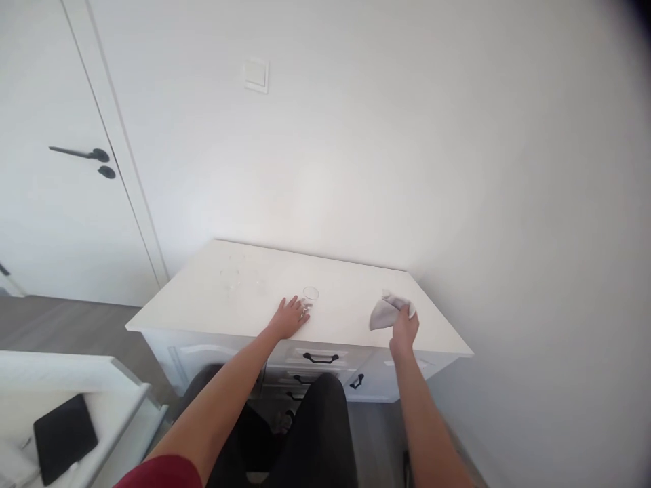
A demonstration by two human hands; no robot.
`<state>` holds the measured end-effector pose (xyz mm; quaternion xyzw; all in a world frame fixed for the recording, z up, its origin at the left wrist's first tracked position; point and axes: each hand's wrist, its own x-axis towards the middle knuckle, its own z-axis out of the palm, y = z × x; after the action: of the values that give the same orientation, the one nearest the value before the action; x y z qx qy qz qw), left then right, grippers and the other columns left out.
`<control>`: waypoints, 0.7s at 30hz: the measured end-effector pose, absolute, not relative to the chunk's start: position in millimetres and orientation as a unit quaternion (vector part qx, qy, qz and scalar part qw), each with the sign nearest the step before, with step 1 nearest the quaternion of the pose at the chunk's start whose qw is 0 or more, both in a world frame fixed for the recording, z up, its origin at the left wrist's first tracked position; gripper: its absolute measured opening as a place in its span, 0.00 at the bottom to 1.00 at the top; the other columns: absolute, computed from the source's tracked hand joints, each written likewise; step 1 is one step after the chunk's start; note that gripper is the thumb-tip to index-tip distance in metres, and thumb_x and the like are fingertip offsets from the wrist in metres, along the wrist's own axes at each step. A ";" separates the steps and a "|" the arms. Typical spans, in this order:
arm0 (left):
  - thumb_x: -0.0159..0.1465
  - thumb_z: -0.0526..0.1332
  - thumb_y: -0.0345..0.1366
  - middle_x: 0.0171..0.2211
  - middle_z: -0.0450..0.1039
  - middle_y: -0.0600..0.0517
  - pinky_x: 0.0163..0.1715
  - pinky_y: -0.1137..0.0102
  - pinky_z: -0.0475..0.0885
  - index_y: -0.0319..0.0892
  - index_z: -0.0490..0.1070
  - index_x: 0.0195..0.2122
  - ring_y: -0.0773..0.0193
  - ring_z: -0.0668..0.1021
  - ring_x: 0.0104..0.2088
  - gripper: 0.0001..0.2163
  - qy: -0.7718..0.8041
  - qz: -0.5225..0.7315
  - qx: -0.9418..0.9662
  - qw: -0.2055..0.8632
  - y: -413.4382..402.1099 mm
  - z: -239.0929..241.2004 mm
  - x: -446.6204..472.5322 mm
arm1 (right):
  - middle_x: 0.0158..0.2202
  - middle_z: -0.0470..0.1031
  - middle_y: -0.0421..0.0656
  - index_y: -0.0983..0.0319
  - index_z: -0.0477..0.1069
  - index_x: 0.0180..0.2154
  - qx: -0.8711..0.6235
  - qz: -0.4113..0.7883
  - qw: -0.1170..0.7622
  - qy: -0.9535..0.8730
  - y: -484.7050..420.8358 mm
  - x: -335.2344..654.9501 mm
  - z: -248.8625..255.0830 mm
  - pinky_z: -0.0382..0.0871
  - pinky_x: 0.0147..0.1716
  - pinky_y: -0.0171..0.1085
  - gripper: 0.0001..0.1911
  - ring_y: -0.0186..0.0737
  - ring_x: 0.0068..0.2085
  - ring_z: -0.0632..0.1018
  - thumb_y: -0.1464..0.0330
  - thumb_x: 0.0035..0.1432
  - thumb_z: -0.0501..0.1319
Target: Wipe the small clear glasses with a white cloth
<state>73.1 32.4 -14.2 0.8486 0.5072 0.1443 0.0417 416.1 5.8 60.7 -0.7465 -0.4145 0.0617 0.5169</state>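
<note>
Centrally, a white desk (pixel 244 298) stands against a white wall (pixel 386 163), seen from above over the person's two outstretched forearms. Left hand (pixel 289 317): laid palm-down on the desk top, fingers (pixel 295 303) spread and extended, their tips touching or just beside the base of a small clear glass (pixel 310 297); whether they actually touch it cannot be told, and they do not close around it. The glass stands upright near the front half of the desk, roughly midway along its length. Right hand (pixel 404 332): fingers closed on a crumpled grey cloth (pixel 387 312), which is held at the right part of the desk, at or just above its surface, well apart from the glass. Faint outlines of further clear glassware (pixel 231 279) appear on the left part of the desk, too pale to describe. Below the desk top, drawer fronts carry black handles (pixel 321 358). At left, a white door (pixel 51 203) with a black lever handle (pixel 81 154); on the wall above the desk, a white switch plate (pixel 256 74). At lower left, a dark flat object (pixel 65 437) lies on a white surface (pixel 66 373).
</note>
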 end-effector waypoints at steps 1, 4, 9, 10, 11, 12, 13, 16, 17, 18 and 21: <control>0.75 0.44 0.48 0.69 0.61 0.46 0.67 0.42 0.52 0.47 0.69 0.62 0.48 0.56 0.71 0.24 0.509 0.145 0.847 0.041 32.5 -14.6 73.1 | 0.50 0.75 0.52 0.62 0.64 0.56 -0.736 0.100 0.541 -0.394 -2.0 403.2 52.7 0.75 0.47 0.49 0.26 0.49 0.51 0.78 0.59 0.69 0.37; 0.75 0.43 0.49 0.68 0.62 0.44 0.67 0.42 0.52 0.45 0.71 0.60 0.48 0.56 0.71 0.25 0.510 0.146 0.846 0.040 32.4 -15.5 73.2 | 0.39 0.79 0.45 0.58 0.68 0.47 -0.605 0.419 0.641 -0.215 -24.4 362.4 30.9 0.79 0.40 0.48 0.15 0.47 0.43 0.82 0.60 0.64 0.50; 0.74 0.44 0.48 0.68 0.62 0.46 0.67 0.42 0.52 0.47 0.70 0.61 0.48 0.57 0.71 0.23 0.509 0.159 0.845 0.047 32.0 -16.0 74.0 | 0.40 0.79 0.48 0.62 0.70 0.47 -0.569 0.402 0.666 -0.265 -27.4 321.8 61.4 0.78 0.44 0.49 0.14 0.49 0.48 0.81 0.64 0.64 0.52; 0.74 0.45 0.48 0.68 0.62 0.46 0.67 0.42 0.52 0.48 0.70 0.61 0.48 0.57 0.71 0.22 0.509 0.161 0.844 0.049 32.1 -15.9 74.3 | 0.44 0.78 0.49 0.62 0.69 0.51 -0.580 0.342 0.683 -0.284 -23.5 315.8 74.7 0.77 0.48 0.49 0.17 0.49 0.53 0.78 0.62 0.66 0.51; 0.74 0.45 0.47 0.69 0.62 0.47 0.67 0.42 0.52 0.48 0.70 0.61 0.48 0.57 0.71 0.22 0.509 0.162 0.844 0.049 32.2 -15.9 74.5 | 0.48 0.77 0.50 0.61 0.68 0.53 -0.590 0.277 0.691 -0.313 -19.3 309.0 87.3 0.75 0.51 0.50 0.19 0.50 0.57 0.75 0.60 0.66 0.51; 0.74 0.46 0.47 0.69 0.62 0.47 0.66 0.42 0.52 0.48 0.69 0.61 0.48 0.58 0.71 0.22 0.509 0.162 0.844 0.048 32.3 -15.8 74.7 | 0.52 0.75 0.53 0.63 0.69 0.54 -0.604 0.184 0.672 -0.386 -15.2 301.0 97.9 0.72 0.54 0.51 0.20 0.52 0.59 0.73 0.59 0.67 0.52; 0.74 0.46 0.46 0.69 0.62 0.47 0.66 0.42 0.52 0.48 0.70 0.61 0.47 0.58 0.71 0.21 0.508 0.162 0.845 0.046 32.2 -15.6 74.8 | 0.55 0.73 0.56 0.64 0.69 0.54 -0.607 0.097 0.628 -0.477 -11.7 291.7 105.7 0.68 0.57 0.52 0.20 0.53 0.62 0.70 0.60 0.66 0.53; 0.74 0.46 0.45 0.66 0.65 0.45 0.66 0.41 0.52 0.47 0.71 0.60 0.46 0.59 0.70 0.21 0.508 0.165 0.845 0.040 31.2 -14.8 74.7 | 0.55 0.75 0.56 0.64 0.72 0.54 -0.517 -0.009 0.402 -0.756 -7.7 260.4 109.9 0.59 0.63 0.53 0.19 0.52 0.61 0.71 0.70 0.64 0.53; 0.74 0.46 0.45 0.65 0.68 0.44 0.66 0.41 0.52 0.46 0.71 0.60 0.46 0.60 0.69 0.21 0.508 0.167 0.844 0.041 30.5 -14.5 74.6 | 0.55 0.76 0.54 0.63 0.71 0.55 -0.488 -0.008 0.336 -0.805 -8.5 251.2 106.9 0.56 0.64 0.52 0.21 0.50 0.60 0.72 0.73 0.64 0.51; 0.74 0.47 0.44 0.63 0.70 0.44 0.66 0.40 0.52 0.46 0.71 0.59 0.46 0.61 0.69 0.20 0.507 0.168 0.844 0.042 29.8 -14.2 74.5 | 0.55 0.76 0.53 0.63 0.70 0.57 -0.470 -0.003 0.284 -0.836 -10.0 243.7 103.7 0.53 0.65 0.52 0.23 0.48 0.59 0.73 0.75 0.64 0.49; 0.73 0.48 0.43 0.61 0.72 0.44 0.67 0.42 0.51 0.46 0.73 0.58 0.47 0.63 0.68 0.19 0.508 0.174 0.842 0.051 28.3 -13.8 74.8 | 0.56 0.77 0.51 0.63 0.58 0.66 -0.483 0.007 0.207 -0.851 -14.2 231.8 103.7 0.44 0.68 0.52 0.28 0.44 0.56 0.76 0.75 0.66 0.47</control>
<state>74.8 28.3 -13.8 0.8418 0.5084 0.1741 0.0507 231.8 -14.2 103.7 -0.4833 -0.8507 0.0067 0.2066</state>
